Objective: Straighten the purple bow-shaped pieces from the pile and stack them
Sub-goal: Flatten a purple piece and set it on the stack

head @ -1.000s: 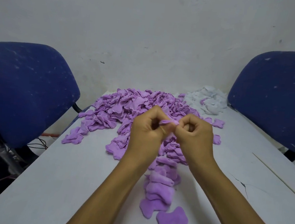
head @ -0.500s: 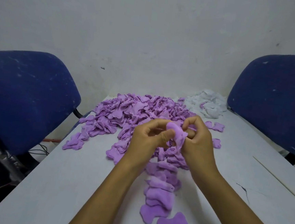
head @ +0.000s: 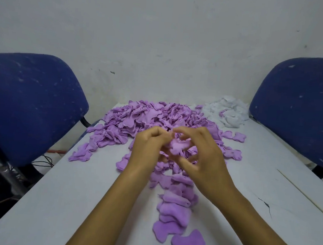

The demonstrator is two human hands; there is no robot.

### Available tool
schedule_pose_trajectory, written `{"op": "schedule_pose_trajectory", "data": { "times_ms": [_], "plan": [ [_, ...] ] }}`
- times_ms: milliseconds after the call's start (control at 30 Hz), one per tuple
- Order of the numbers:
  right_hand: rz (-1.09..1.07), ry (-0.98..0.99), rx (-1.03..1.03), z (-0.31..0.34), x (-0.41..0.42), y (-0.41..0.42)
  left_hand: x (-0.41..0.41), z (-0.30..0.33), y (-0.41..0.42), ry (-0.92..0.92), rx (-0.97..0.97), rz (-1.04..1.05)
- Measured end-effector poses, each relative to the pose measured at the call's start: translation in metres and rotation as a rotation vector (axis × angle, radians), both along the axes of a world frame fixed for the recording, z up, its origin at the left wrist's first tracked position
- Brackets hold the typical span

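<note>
Hands L [head: 148, 150] & R [head: 204, 157] raised w/ curled fingers [head: 183, 133] pinching purple piece [head: 178, 146].

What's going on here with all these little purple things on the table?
A person is sorting them by hand. Both the left hand and the right hand pinch one purple bow-shaped piece, held up over the table and being flattened out. Behind the hands lies a big loose pile of the same pieces. Nearer the person, a row of flattened pieces overlaps in a line. A small heap of white pieces sits at the far right.
</note>
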State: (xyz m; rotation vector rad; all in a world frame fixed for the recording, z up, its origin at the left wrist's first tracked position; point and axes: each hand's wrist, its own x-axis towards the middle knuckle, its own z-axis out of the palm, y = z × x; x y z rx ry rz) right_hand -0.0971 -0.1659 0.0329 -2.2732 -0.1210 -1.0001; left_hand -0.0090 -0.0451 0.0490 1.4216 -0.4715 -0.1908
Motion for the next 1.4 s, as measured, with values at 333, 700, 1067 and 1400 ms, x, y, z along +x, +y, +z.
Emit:
{"op": "schedule_pose_trajectory", "data": {
  "times_ms": [333,700,1067,1400],
  "plan": [
    [0.130,0.221,0.057,0.005,0.008,0.003,0.001,-0.001,-0.004,0.245,-0.217,0.032],
    [0.940,0.552,1.028,0.018,-0.003,-0.010,0.000,0.008,0.004,0.230,-0.139,-0.320],
    [0.836,0.479,1.091,0.013,-0.002,-0.007,0.001,0.004,0.016,-0.133,-0.148,-0.303],
    [0.360,0.265,0.897,0.011,0.004,0.002,-0.005,0.002,0.012,-0.235,-0.116,-0.225]
  ]
}}
